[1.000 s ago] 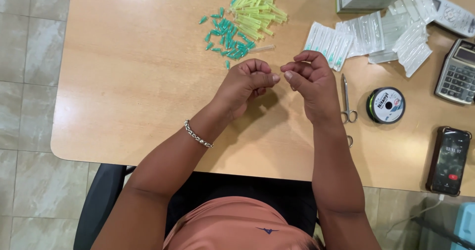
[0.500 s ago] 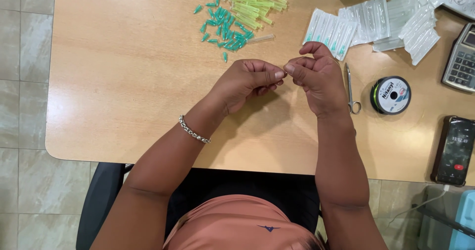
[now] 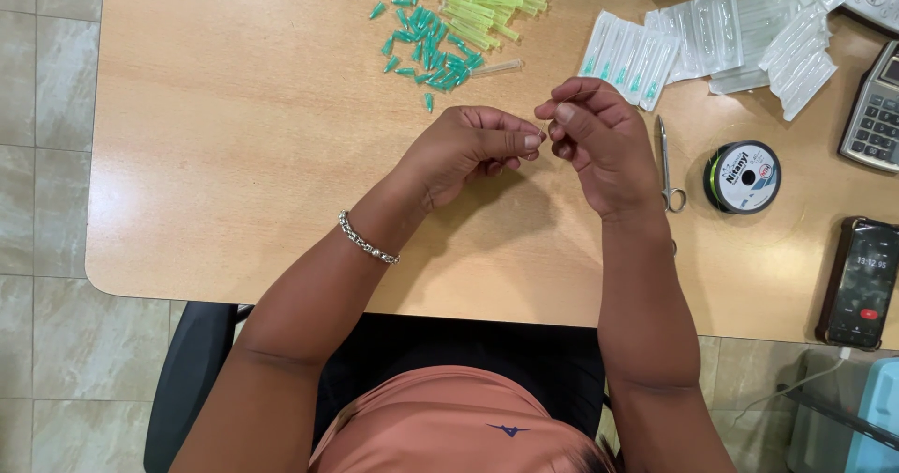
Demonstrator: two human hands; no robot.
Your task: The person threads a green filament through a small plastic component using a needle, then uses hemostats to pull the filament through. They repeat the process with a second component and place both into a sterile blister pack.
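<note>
Both hands are held together just above the wooden table (image 3: 234,155), the left hand (image 3: 468,150) and the right hand (image 3: 599,145) each pinched shut at the fingertips on something too tiny to be made out. A pile of green caps (image 3: 431,47) and yellow-green tubes (image 3: 482,0) is seen just beyond them. Scissors (image 3: 667,164) and a spool of line (image 3: 742,177) are parked right beside the right hand.

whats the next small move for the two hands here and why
Probably bring the fingertips a touch closer and steady them. The left hand and right hand are pinched tip to tip above the table, seemingly working something too fine to make out, with the scissors and line spool lying unused beside them.
</note>
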